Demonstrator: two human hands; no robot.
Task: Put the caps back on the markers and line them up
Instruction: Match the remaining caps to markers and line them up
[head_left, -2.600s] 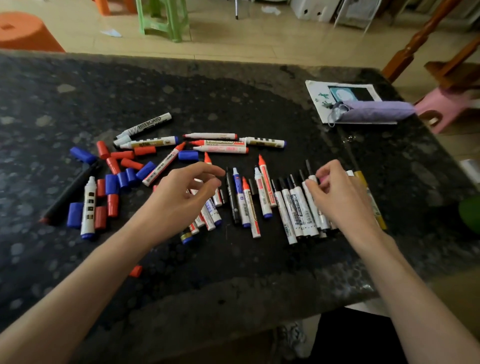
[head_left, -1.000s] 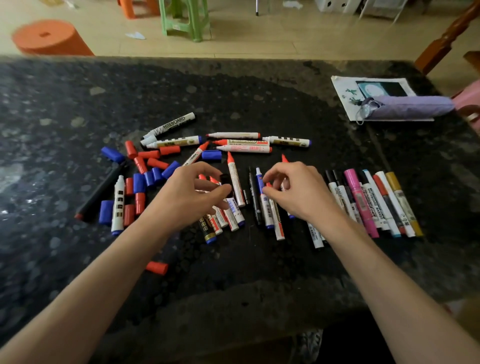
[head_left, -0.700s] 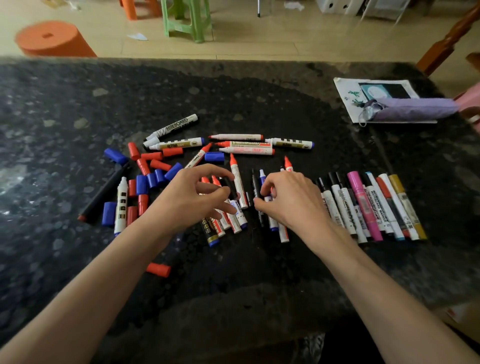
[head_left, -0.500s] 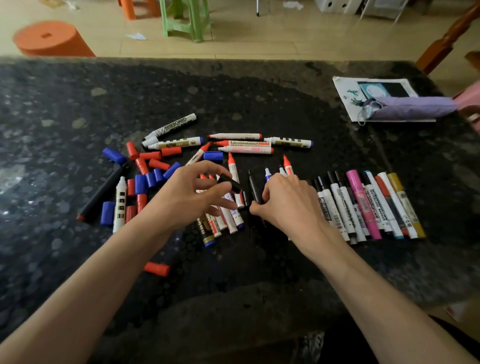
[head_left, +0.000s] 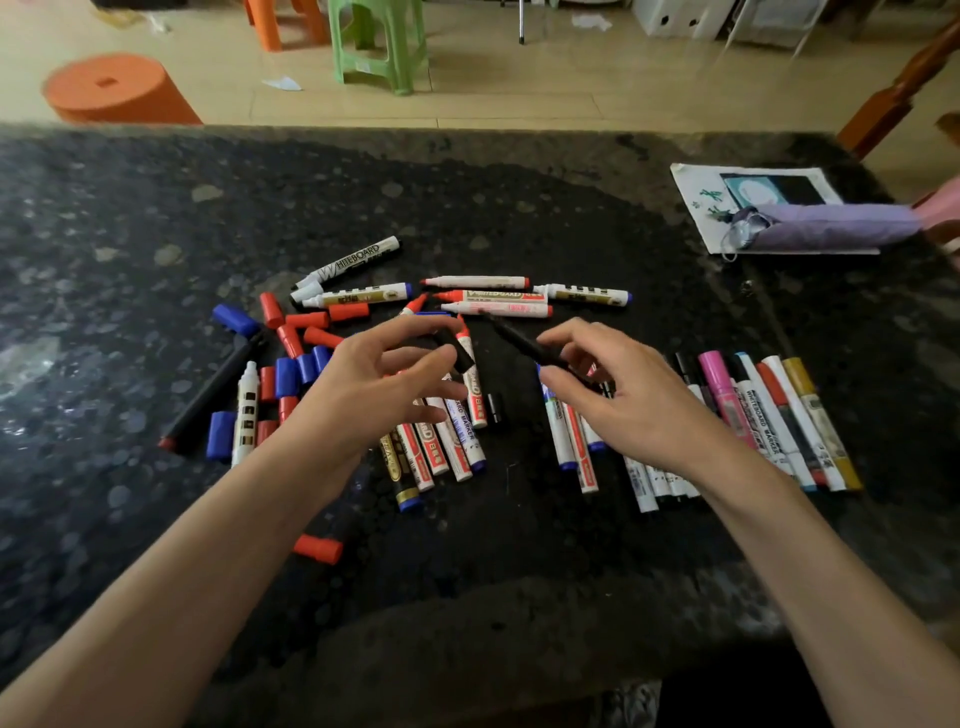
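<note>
Black marker (head_left: 519, 343), likely light, stiff, slick; right hand (head_left: 639, 415) pinches its barrel, better nearer the tip; left hand (head_left: 363, 400) pinches a black cap (head_left: 460, 353).

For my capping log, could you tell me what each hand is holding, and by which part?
The right hand pinches a black marker by its rear end; the left hand pinches a black cap by its sides.

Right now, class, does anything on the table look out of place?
Yes. One red cap lies alone near the front edge of the table, apart from the loose red and blue caps heaped at the left. A long black marker beside that heap lies slanted, unlike the neat row at the right.
</note>
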